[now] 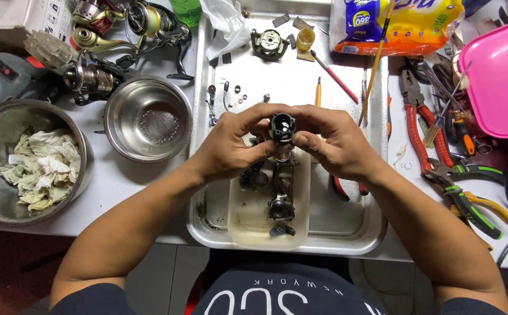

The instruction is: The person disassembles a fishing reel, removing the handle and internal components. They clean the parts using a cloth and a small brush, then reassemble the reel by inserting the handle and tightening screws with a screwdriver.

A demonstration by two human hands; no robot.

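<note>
Both hands hold a small black round reel part (pixel 282 127) above a metal tray (pixel 347 230). My left hand (pixel 233 146) grips it from the left, and my right hand (pixel 332 143) pinches it from the right. Under the hands, a pale plastic tub (pixel 245 219) in the tray holds several dark reel parts (pixel 281 195). Small screws and washers (pixel 236 93) lie on the tray's far half, beside another round grey part (pixel 269 42).
Left of the tray are an empty steel bowl (pixel 147 118) and a bigger bowl with dirty rags (pixel 41 166). Fishing reels (pixel 125 26) lie at far left. Pliers (pixel 417 125) and cutters (pixel 469 204) sit right, by a pink lid (pixel 498 76).
</note>
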